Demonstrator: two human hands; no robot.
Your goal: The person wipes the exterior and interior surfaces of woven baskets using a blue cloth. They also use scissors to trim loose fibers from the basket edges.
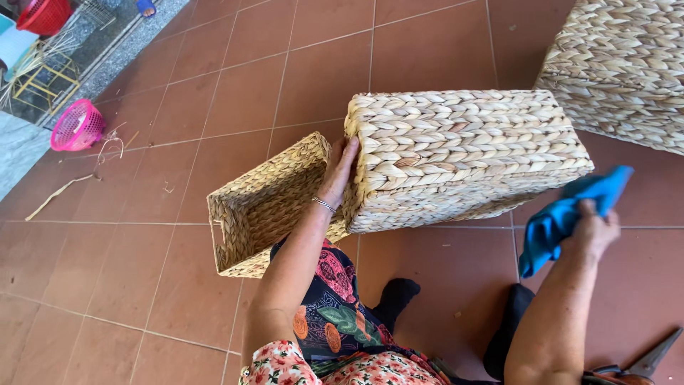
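Terracotta floor tiles (pixel 442 43) fill nearly the whole view, with a grey stone strip along the upper left edge.

Left hand (pixel 339 165) lies flat with fingers spread against the end wall of a woven basket (pixel 463 153), which is tipped over on the floor with its weave facing up; the hand presses rather than closes round anything, and a thin bracelet (pixel 323 205) circles the wrist. Just beside that hand, to its left and touching the first basket, a second woven basket (pixel 260 207) lies on its side with its open mouth showing. A third woven basket (pixel 627 64) stands apart in the upper right corner, partly cut off. That makes three woven baskets.

Right hand (pixel 595 229) is clenched on one blue cloth (pixel 563 217), held in the air just right of the tipped basket and not touching it.

Near the lower right edge lies one pair of scissors (pixel 641 367). Far off at the upper left sit two plastic baskets, one pink (pixel 77 125) and one red (pixel 44 14).
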